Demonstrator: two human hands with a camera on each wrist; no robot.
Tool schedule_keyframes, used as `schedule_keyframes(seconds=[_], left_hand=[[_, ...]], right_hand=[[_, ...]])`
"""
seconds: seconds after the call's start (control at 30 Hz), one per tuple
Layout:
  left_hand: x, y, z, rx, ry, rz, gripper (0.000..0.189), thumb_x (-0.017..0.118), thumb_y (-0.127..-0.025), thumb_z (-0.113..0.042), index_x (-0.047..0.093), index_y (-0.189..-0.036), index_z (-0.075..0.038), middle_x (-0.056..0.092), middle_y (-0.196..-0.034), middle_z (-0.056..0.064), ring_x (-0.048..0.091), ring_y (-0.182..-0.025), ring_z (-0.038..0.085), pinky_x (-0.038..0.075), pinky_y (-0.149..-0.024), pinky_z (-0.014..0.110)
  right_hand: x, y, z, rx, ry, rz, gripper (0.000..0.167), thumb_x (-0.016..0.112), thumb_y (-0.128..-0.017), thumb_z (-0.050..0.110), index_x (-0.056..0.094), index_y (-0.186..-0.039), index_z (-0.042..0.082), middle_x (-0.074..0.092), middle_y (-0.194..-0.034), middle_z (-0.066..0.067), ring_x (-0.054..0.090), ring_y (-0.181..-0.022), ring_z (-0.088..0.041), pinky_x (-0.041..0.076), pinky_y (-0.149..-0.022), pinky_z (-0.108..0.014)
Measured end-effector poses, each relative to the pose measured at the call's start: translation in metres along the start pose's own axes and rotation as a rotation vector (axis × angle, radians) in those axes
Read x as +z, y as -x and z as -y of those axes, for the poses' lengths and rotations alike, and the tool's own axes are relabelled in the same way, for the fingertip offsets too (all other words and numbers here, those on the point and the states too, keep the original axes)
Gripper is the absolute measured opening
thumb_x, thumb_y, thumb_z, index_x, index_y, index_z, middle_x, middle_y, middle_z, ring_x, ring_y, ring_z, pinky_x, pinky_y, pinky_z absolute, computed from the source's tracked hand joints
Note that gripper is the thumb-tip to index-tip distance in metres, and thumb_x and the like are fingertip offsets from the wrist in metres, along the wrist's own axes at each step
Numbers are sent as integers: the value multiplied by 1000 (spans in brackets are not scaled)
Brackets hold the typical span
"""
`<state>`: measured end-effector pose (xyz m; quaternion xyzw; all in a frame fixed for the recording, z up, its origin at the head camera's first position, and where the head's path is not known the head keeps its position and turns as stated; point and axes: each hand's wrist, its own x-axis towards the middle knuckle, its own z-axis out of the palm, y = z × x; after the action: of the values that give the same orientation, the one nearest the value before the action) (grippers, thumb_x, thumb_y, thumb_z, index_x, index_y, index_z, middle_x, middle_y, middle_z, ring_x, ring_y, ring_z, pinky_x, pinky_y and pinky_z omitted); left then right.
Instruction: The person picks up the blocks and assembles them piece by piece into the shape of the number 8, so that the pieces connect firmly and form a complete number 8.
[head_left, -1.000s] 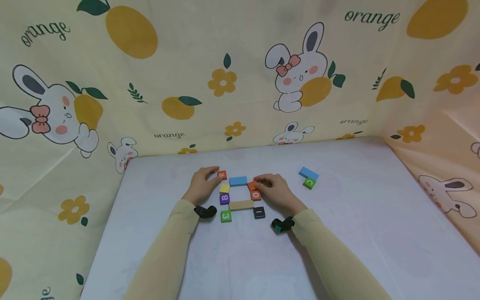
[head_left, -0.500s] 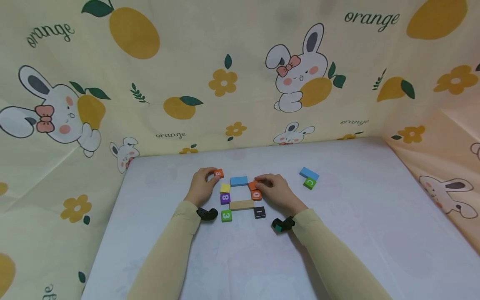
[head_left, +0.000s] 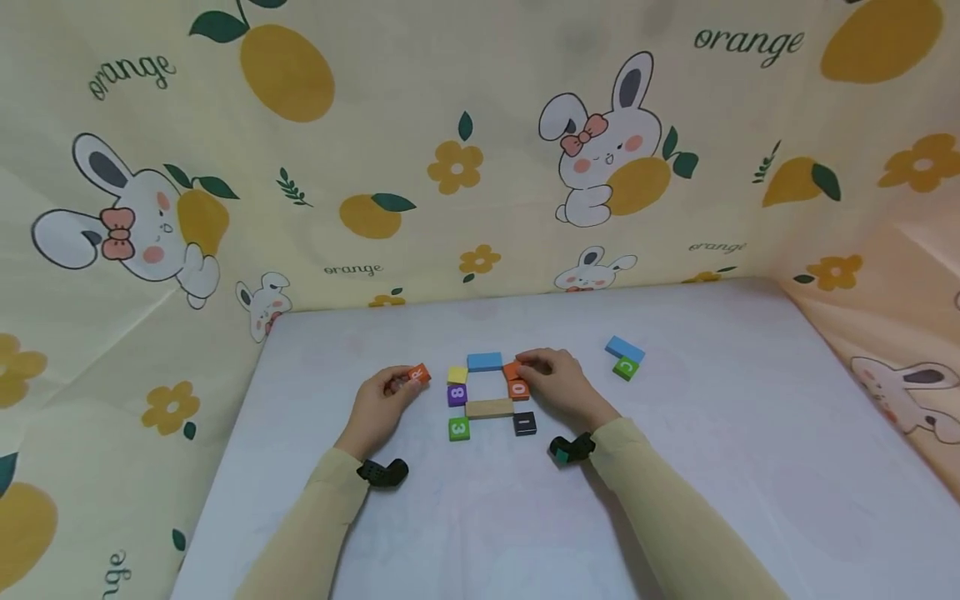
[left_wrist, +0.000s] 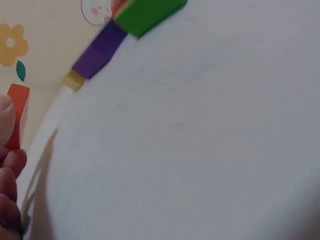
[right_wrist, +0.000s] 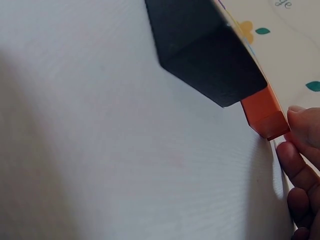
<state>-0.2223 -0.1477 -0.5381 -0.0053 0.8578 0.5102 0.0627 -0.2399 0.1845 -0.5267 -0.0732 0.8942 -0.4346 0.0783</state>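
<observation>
My left hand point(head_left: 377, 408) pinches a lettered orange block point(head_left: 419, 374) between thumb and fingers, its grip narrow, just left of and apart from the yellow block point(head_left: 457, 375) and purple block point(head_left: 457, 395), which line up running away from me. The held block's face looks nearly square and sits tilted to that line; my left hand is the nearer. Across the arrangement, my right hand point(head_left: 562, 383) bends its fingers at a second orange piece point(head_left: 512, 370), near the blue block point(head_left: 484, 362); whether they pinch it, I cannot tell.
</observation>
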Motion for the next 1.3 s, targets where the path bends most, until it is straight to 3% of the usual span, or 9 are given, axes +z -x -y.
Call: schedule_keyframes(seconds=[0.1, 0.4, 0.53, 0.77, 1.1, 1.3], left_hand=[[-3, 12, -1, -12, 21, 33, 46, 64, -88, -53, 61, -124, -24, 54, -100, 4, 46, -90, 20, 40, -73, 36], [-2, 62, -3, 75, -42, 134, 38, 73, -83, -48, 66, -114, -27, 58, -91, -1, 49, -82, 19, 40, -66, 30], [1, 75, -7, 92, -49, 188, 35, 77, -80, -46, 67, -109, -28, 58, -90, -2, 49, -83, 19, 40, -67, 30], [17, 88, -16, 147, -138, 307, 35, 74, -81, -50, 67, -108, -28, 58, -99, -9, 49, -91, 17, 41, -77, 34], [31, 91, -25, 183, -259, 238, 31, 77, -82, -38, 65, -107, -23, 56, -97, -9, 48, -87, 13, 43, -75, 31], [31, 90, -24, 129, -247, 217, 34, 77, -80, -43, 62, -104, -24, 55, -96, -8, 47, -83, 14, 41, -67, 29]], right_hand=[[-1, 1, 1, 9, -4, 2, 32, 59, -96, 37, 64, -125, 24, 56, -127, -1, 42, -125, -24, 32, -104, -48], [2, 1, 1, 8, -10, 2, 31, 60, -96, 36, 64, -124, 23, 58, -124, 1, 44, -122, -23, 33, -103, -47], [2, 0, 1, 8, -18, 0, 31, 60, -96, 36, 65, -124, 23, 59, -124, 1, 45, -122, -23, 34, -103, -48], [2, -1, -1, 26, -20, 9, 34, 60, -96, 40, 63, -125, 24, 57, -126, 1, 43, -122, -22, 34, -103, -48], [-1, 0, 1, 45, 0, 6, 35, 60, -95, 42, 63, -126, 26, 55, -127, 0, 43, -115, -22, 35, -100, -48], [0, -1, 3, 41, 8, 13, 36, 59, -95, 44, 62, -127, 26, 54, -129, 1, 42, -119, -22, 33, -102, -48]])
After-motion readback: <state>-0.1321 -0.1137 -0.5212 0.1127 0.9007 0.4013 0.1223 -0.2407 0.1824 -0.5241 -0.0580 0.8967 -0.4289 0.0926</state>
